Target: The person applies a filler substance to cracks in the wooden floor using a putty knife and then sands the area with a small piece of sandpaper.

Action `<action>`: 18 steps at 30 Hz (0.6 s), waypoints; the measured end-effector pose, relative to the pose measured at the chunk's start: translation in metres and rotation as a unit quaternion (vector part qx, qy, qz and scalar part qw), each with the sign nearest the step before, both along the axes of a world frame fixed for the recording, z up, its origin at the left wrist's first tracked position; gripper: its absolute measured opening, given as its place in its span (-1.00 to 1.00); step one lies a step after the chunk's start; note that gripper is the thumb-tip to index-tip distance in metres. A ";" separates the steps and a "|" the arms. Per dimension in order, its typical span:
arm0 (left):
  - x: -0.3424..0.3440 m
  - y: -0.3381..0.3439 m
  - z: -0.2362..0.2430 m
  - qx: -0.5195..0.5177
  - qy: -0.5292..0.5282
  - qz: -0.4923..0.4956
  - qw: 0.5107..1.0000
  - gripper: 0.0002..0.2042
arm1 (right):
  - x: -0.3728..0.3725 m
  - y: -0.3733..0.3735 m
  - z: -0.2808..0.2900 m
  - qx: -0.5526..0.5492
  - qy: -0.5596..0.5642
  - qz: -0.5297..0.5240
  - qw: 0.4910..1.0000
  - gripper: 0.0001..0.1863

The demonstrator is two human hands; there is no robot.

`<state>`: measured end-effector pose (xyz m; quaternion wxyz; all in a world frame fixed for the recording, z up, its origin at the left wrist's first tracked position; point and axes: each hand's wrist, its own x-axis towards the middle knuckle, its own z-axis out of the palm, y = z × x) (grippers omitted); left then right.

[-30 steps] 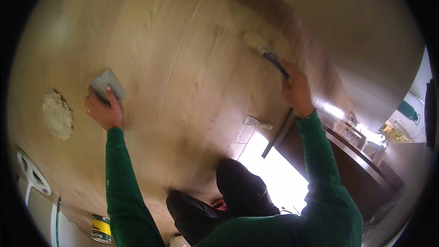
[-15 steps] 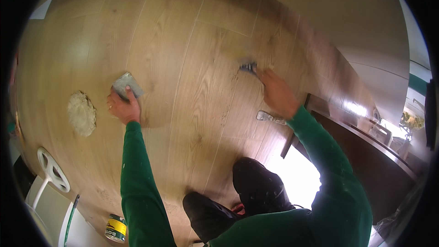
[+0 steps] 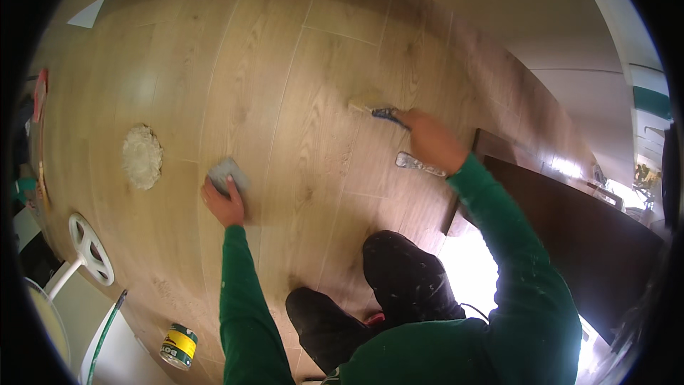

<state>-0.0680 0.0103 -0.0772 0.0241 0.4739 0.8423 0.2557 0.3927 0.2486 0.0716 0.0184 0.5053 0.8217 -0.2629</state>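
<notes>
My left hand [image 3: 225, 203] grips a grey, flat, squarish pad [image 3: 228, 174] low over the wood-look plank floor [image 3: 249, 100], thumb on top. I cannot tell whether the pad touches the floor. My right hand [image 3: 431, 139] is closed round the dark blue handle of a brush [image 3: 383, 113]. Its pale bristles point left, at or close to the floor, where fine crumbs lie along a seam. Just below that hand lies a flat tool smeared with whitish paste [image 3: 420, 163], partly covered by the wrist. A pale, rough-edged round mound [image 3: 142, 157] sits left of my left hand.
A dark brown furniture panel [image 3: 563, 221] stands close by my right arm. At lower left are a green-and-yellow can [image 3: 178, 346], a thin green stick [image 3: 107, 335] and a white round frame with openings [image 3: 90, 249]. A pale wall or panel [image 3: 499, 0] borders the far side.
My left hand has moved right and nearer to me with the grey pad. The brush in my right hand has come slightly nearer along the floor. The whole view has shifted a little.
</notes>
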 end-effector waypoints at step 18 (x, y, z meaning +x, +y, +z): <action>0.020 -0.019 0.000 -0.031 0.016 0.033 0.999 -0.35 | -0.097 0.102 0.048 -0.002 -0.122 -0.022 0.992 -0.31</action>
